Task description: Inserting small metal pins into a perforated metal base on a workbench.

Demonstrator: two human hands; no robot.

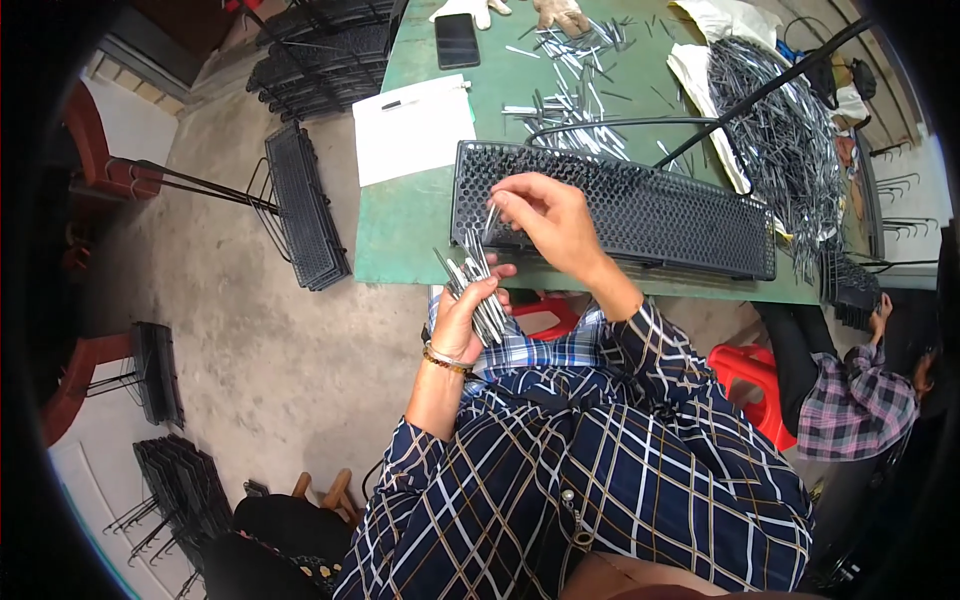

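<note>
My left hand [462,318] is closed around a bundle of slim silver, white and dark sticks [486,312], held upright just off the table's near edge. Above it, my right hand [552,222] pinches one thin pale stick over the left end of a black perforated rack [640,212]. The rack is long, full of small round holes, and has a black wire handle [620,122]. It lies along the near side of the green table [405,232]. Whether the pinched stick's tip sits inside a hole cannot be made out.
Loose sticks [575,90] are scattered beyond the rack. A white sack [695,80] at the right overflows with dark sticks [770,130]. Paper [415,130], a phone [457,42] and pale gloves [562,14] lie on the table. Racks [305,205] stand leftward. Another person [860,395] works at right.
</note>
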